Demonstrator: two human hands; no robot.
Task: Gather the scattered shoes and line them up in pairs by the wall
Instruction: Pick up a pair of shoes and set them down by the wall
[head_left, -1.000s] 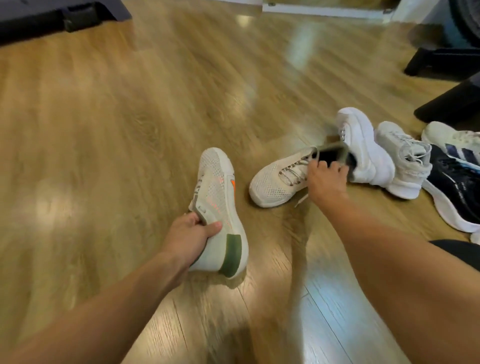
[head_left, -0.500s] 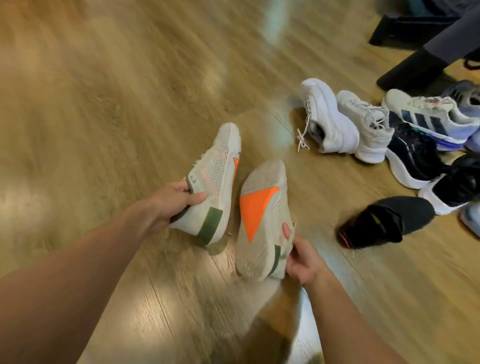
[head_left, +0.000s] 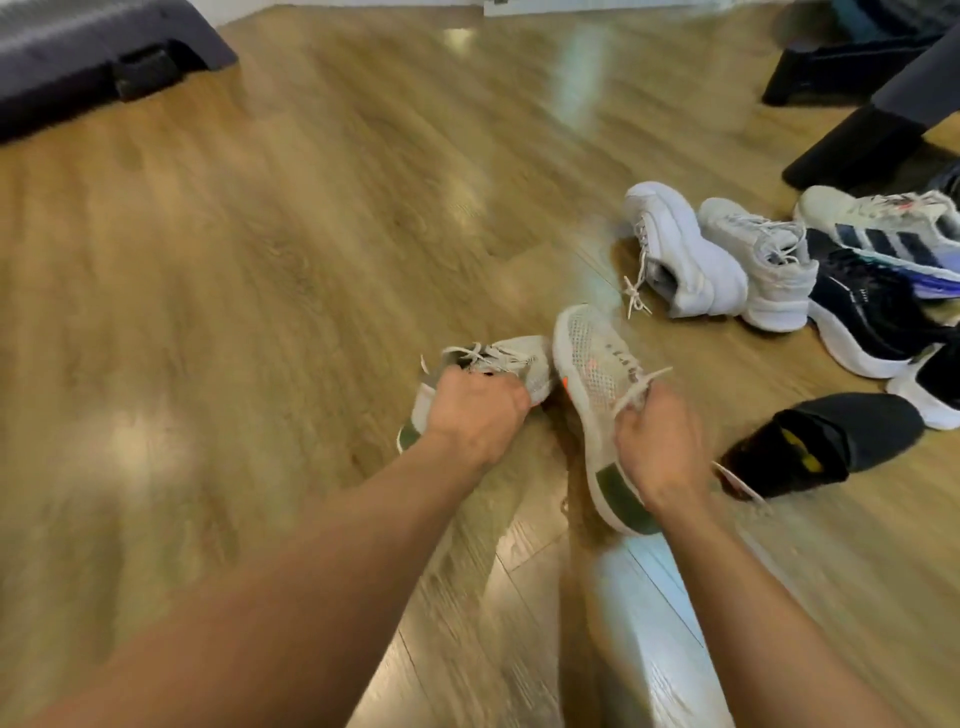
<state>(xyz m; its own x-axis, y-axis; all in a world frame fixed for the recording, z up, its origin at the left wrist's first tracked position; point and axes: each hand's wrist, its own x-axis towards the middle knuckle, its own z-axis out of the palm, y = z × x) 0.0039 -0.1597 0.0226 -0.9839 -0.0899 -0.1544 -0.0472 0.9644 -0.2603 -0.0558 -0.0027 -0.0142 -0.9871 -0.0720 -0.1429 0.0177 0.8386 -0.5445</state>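
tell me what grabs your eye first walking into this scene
Both hands at centre stand out: the left hand grips one pale mesh sneaker across its laces, and the right hand grips the matching sneaker close beside it. To their right, a jumble of other shoes lies on the wooden floor, a chunky white sneaker at its left edge and a black slip-on nearest the right hand.

light: bright, even | glare: pale streaks on floor (head_left: 260, 260) | blur: motion smear | edges: wide-angle bend
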